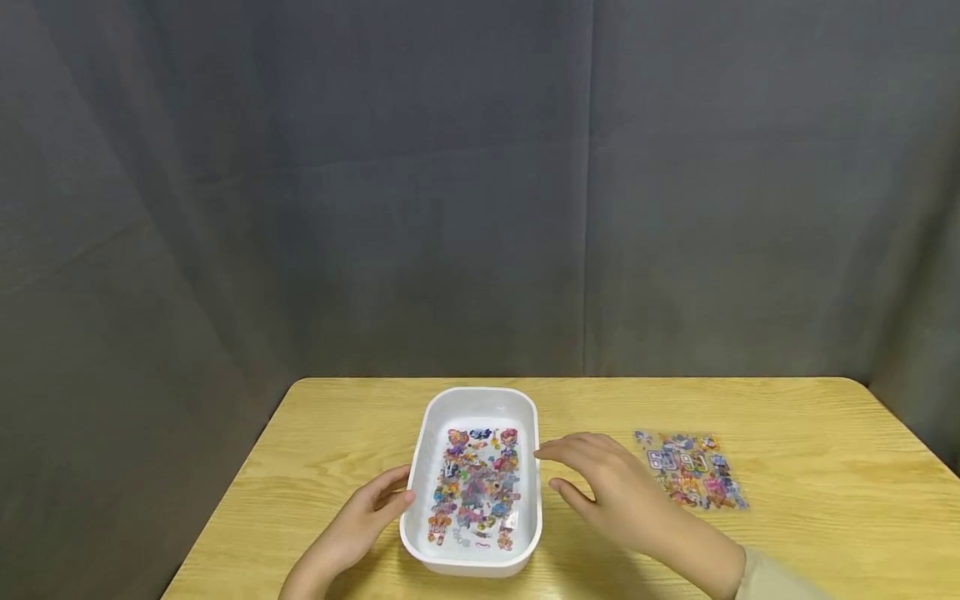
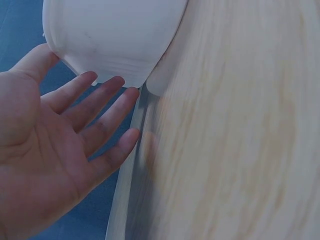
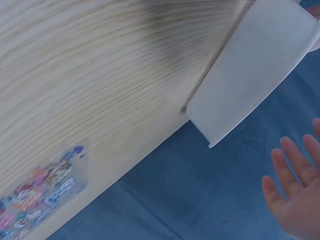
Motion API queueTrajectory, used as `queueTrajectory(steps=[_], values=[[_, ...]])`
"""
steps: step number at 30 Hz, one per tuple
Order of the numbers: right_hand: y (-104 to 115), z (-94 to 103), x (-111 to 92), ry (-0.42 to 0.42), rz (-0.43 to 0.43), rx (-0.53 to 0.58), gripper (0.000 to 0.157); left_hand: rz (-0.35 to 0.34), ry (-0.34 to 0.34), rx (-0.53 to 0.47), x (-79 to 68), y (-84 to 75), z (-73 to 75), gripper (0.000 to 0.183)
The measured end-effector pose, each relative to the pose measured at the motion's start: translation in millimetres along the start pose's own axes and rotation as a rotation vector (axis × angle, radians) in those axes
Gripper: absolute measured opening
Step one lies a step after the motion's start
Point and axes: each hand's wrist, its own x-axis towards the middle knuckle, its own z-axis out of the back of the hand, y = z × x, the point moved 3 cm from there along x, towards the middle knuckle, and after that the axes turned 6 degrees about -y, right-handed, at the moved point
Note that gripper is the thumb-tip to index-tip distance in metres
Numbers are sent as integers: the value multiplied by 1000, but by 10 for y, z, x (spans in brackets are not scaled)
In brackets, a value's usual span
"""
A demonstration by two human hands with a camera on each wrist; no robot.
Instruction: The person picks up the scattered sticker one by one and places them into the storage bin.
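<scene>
A white rectangular plastic tray (image 1: pixel 482 407) stands on the table, and clear sheets of colourful cartoon stickers (image 1: pixel 477 492) lie on its floor. At the tray's left side is my left hand (image 1: pixel 367 517), its thumb by the rim. The left wrist view shows that hand's spread fingers (image 2: pixel 102 102) with their tips right at the white wall. My right hand (image 1: pixel 611 487) hovers beside the right rim, fingers extended and thumb apart. In the right wrist view a gap separates the right hand (image 3: pixel 300 195) from the tray wall (image 3: pixel 250 70).
To the right, a clear packet (image 1: pixel 692 472) with colourful cartoon stickers lies flat on the wood-grain table (image 1: pixel 810 450). Dark grey cloth (image 1: pixel 450 208) hangs behind the table's far edge and along the left side.
</scene>
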Motion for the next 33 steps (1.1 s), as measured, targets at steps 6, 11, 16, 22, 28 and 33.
queueTrajectory(steps=[6,11,16,22,28,33], values=[[-82,102,-38,-20,2,-25,35,-10,-20,5,-8,-28,9,53],[-164,155,-97,5,-18,-48,35,-4,-21,13,-13,-26,20,54],[-251,199,-181,8,-21,-80,35,-10,-8,23,-5,-18,3,54],[-333,249,-261,-2,-9,-90,36,-9,-11,25,3,-9,-5,55],[-423,316,-395,9,-37,-129,36,-8,-4,26,5,-35,-18,54],[-490,341,-471,-17,-34,-151,38,0,-14,31,-15,-34,-5,54]])
